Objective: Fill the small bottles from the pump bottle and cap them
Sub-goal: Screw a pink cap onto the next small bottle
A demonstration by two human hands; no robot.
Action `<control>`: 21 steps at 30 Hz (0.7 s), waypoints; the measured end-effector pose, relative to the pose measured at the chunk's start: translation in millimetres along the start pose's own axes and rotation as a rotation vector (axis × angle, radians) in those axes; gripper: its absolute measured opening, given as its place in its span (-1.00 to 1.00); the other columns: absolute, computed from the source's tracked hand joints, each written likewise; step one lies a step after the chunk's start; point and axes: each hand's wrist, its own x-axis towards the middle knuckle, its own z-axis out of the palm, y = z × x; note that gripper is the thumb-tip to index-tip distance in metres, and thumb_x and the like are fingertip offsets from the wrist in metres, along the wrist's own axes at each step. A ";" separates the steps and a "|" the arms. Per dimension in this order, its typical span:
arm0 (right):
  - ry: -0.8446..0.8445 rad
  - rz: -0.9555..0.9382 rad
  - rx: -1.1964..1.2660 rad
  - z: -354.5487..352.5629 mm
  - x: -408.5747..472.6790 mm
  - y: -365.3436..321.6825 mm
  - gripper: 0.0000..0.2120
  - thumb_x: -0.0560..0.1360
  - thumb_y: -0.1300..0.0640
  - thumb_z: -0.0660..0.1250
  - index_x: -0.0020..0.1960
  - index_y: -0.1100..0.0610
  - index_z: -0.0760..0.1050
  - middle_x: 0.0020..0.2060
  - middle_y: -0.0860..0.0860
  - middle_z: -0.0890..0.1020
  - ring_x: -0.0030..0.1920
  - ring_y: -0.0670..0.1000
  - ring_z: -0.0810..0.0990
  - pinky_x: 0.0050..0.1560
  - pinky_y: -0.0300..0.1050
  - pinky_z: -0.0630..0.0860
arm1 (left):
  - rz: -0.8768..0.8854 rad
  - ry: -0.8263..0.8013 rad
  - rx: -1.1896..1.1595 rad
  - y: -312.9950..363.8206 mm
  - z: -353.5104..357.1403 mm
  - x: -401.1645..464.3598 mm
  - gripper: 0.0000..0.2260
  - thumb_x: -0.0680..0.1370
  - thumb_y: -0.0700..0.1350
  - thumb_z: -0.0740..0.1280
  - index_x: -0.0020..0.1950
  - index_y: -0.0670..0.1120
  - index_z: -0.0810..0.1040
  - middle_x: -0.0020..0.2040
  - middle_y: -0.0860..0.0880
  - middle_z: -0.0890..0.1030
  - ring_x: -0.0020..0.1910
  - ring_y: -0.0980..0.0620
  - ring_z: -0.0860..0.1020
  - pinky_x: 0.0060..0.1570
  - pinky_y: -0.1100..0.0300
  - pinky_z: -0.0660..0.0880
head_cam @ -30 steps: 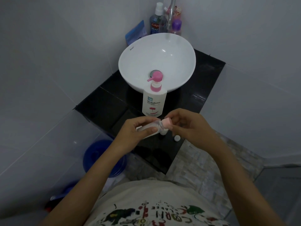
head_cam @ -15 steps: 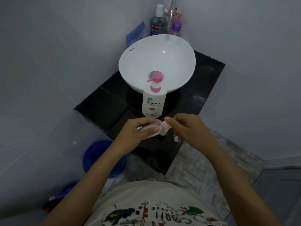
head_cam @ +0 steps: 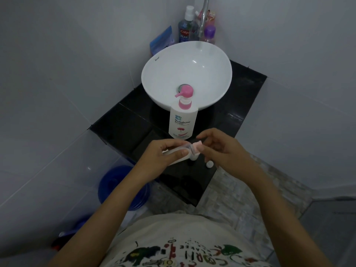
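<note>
Over the surface's (head_cam: 123, 130) near edge, left hand (head_cam: 165, 154) grips the small bottle (head_cam: 178, 154), right-hand fingers (head_cam: 204, 150) pinch its pink cap (head_cam: 198, 145): twist squarely, bottle steady.

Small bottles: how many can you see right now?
2: one small bottle gripped sideways in the left hand; another small bottle stands on the counter beneath, mostly hidden.

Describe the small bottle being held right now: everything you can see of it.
The small bottle looks like clear, soft plastic with a pale pink cap. It lies nearly sideways in the air above the front of the black counter, cap end pointing right. The left hand grips its body, thumb across the front; the right hand pinches the cap between its fingertips. Whether the cap is fully seated, and how full the bottle is, cannot be told.
</note>
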 end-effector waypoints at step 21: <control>-0.028 0.009 0.110 4.1 -6.9 3.8 -0.82 0.45 0.04 0.39 0.04 -0.03 0.54 -0.18 -0.01 0.65 -0.27 -0.01 0.65 -0.40 -0.19 0.55 | -0.067 -0.013 0.017 1.1 -3.0 -4.8 -0.67 0.42 0.06 0.37 0.15 0.02 0.62 0.04 0.10 0.66 0.04 0.20 0.59 0.09 0.24 0.49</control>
